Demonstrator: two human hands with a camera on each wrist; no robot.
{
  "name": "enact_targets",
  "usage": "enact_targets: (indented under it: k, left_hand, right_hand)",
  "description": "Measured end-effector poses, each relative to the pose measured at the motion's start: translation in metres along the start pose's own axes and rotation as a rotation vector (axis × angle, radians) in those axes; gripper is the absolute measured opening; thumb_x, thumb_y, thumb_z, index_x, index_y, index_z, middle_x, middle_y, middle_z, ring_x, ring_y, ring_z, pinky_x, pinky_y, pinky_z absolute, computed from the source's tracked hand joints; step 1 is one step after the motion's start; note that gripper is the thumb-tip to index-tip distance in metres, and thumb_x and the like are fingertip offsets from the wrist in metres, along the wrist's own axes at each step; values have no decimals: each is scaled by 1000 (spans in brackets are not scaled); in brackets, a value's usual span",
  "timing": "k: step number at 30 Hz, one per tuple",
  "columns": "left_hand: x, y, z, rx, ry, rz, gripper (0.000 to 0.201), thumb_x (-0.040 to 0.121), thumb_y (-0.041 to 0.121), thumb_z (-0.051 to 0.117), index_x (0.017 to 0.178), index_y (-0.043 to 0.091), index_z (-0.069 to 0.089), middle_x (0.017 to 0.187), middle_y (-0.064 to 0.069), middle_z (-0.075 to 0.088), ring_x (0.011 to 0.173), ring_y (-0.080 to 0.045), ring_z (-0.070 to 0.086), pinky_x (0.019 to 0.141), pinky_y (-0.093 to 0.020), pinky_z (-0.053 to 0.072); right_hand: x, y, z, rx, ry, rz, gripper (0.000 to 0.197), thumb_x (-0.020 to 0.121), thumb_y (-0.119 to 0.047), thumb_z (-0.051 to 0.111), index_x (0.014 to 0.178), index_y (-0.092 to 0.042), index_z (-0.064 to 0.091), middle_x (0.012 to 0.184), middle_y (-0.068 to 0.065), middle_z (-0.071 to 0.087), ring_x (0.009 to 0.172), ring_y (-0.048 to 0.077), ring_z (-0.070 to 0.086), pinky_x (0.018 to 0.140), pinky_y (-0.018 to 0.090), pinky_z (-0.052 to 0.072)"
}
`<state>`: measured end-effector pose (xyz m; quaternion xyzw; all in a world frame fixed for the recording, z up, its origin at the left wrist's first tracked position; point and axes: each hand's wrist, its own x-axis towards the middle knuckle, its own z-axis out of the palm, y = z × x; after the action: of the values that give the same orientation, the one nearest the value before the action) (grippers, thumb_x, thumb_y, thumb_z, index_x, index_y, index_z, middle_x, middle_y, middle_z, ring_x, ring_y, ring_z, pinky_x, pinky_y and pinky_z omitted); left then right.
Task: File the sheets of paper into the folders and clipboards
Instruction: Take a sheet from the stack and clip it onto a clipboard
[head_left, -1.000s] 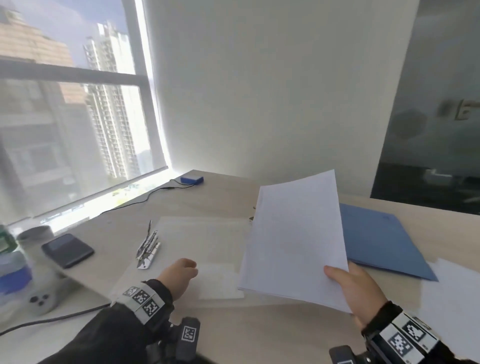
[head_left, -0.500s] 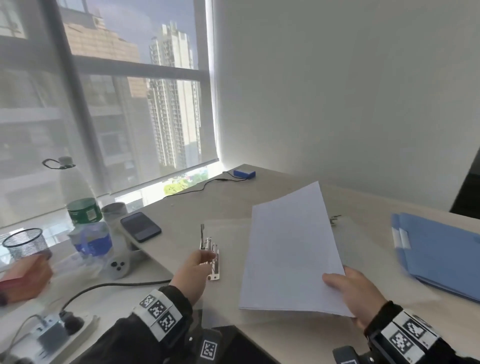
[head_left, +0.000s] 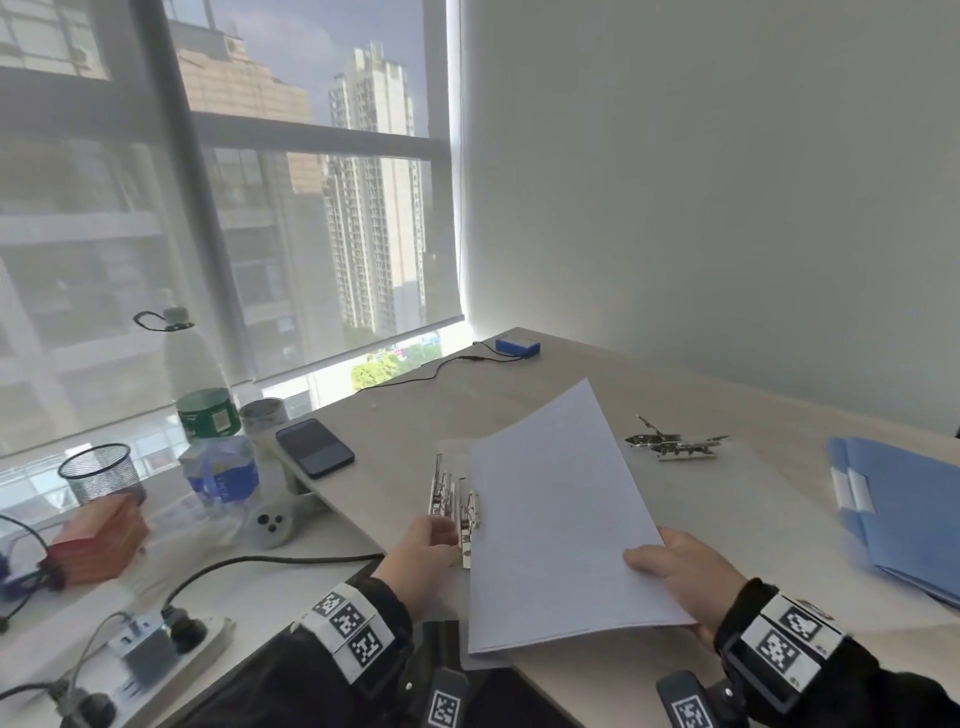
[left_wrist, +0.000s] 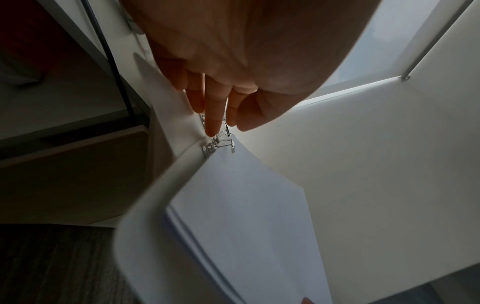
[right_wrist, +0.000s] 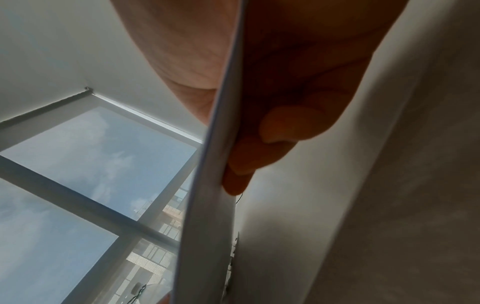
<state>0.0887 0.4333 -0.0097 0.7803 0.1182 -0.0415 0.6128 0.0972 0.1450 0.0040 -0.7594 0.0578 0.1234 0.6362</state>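
My right hand (head_left: 670, 566) grips a stack of white sheets (head_left: 561, 519) by its near right corner, thumb on top and fingers beneath; the right wrist view shows the stack's edge (right_wrist: 207, 205) between them. The stack is tilted above a clear plastic clipboard (head_left: 743, 514) on the table, its left edge next to the board's metal clip (head_left: 449, 499). My left hand (head_left: 441, 535) pinches the near end of that clip (left_wrist: 213, 146) between thumb and fingertips (left_wrist: 214, 127). A second metal clip (head_left: 675, 444) lies at the board's far side. A blue folder (head_left: 914, 514) lies shut at the right.
A dark phone (head_left: 314, 447) lies left of the clip. Two bottles (head_left: 208, 384), a mesh cup (head_left: 98, 473) and a power strip (head_left: 171, 644) with cables crowd the lower white ledge at the left. A small blue box (head_left: 517, 345) sits at the table's far corner.
My left hand went from the clear board to the metal clip and took hold of it. The right hand brought the sheets down and left, toward the clip. The head turned left.
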Motion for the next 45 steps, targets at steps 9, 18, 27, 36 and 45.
enact_targets:
  k: [9, 18, 27, 36, 45]
  left_hand:
    - [9, 5, 2, 64, -38, -50, 41, 85, 3, 52, 125, 3, 51, 106, -8, 58, 97, -25, 56, 89, -33, 47]
    - [27, 35, 7, 231, -34, -55, 54, 90, -4, 40, 143, 5, 38, 144, -10, 47, 134, -30, 43, 110, -40, 34]
    - [33, 36, 17, 52, 79, 7, 52, 88, -9, 42, 138, 3, 43, 137, -14, 55, 124, -33, 53, 103, -43, 41]
    - [13, 27, 4, 21, 65, 123, 21, 95, 20, 49, 92, 19, 70, 92, 0, 71, 84, -14, 60, 64, -27, 44]
    - [21, 9, -2, 431, -71, 104, 53, 85, 24, 68, 135, 15, 52, 85, 4, 59, 85, -17, 58, 88, -30, 46]
  right_hand:
    - [6, 2, -12, -25, -54, 20, 37, 67, -14, 66, 103, -2, 70, 96, 15, 78, 83, 31, 73, 73, 33, 56]
    - [16, 8, -15, -35, -98, 21, 36, 62, -15, 62, 95, -5, 69, 83, 7, 77, 72, 23, 72, 67, 28, 55]
    - [15, 10, -18, -62, -109, 12, 35, 63, -18, 63, 96, -8, 68, 88, 7, 76, 75, 21, 72, 66, 27, 55]
    - [20, 15, -20, -50, -114, 10, 36, 63, -17, 64, 98, -7, 69, 89, 9, 77, 78, 26, 71, 75, 32, 54]
    - [23, 17, -20, -74, -111, 11, 41, 63, -19, 65, 102, -5, 68, 99, 16, 76, 86, 31, 71, 83, 39, 55]
